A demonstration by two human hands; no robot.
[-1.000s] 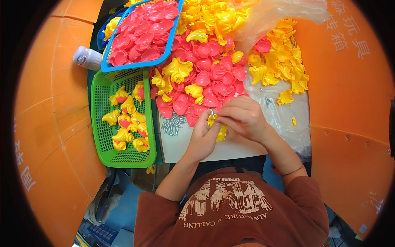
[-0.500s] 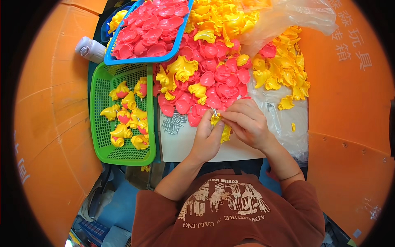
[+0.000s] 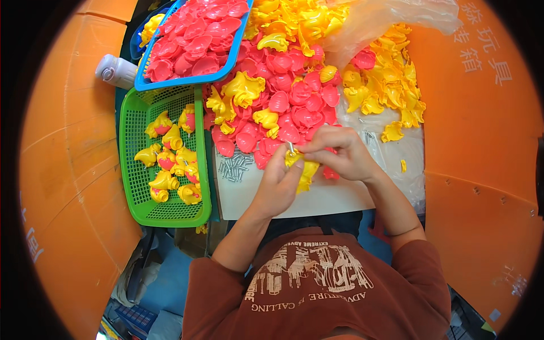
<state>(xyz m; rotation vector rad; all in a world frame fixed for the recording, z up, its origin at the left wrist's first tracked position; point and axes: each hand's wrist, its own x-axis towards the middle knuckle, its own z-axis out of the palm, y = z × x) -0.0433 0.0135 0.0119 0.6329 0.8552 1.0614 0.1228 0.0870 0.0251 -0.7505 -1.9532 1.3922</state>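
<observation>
My left hand (image 3: 276,186) is closed, pinching a curved yellow plastic shell piece (image 3: 306,177) between thumb and fingers above the white board. At the upper end of this piece stands a small silver metal pin (image 3: 291,148). My right hand (image 3: 343,154) is closed in a pinch, with its fingertips right beside the pin. Whether they grip the pin or something smaller is hidden. Just beyond both hands lies a heap of pink half-shells (image 3: 306,110) with a few yellow pieces on top. Left of my left hand is a small pile of silver pins (image 3: 234,166).
A green basket (image 3: 205,187) at left holds several yellow-and-pink assembled pieces. Behind it, a blue basket (image 3: 187,83) is full of pink shells, beside a pale bottle (image 3: 116,71). Yellow parts (image 3: 391,79) and clear plastic sheeting (image 3: 391,25) lie at right. Orange panels (image 3: 476,153) wall both sides.
My right hand has lifted off the yellow piece's side, so more of that piece shows. Both hands remain together around the pin. The whole view has shifted slightly.
</observation>
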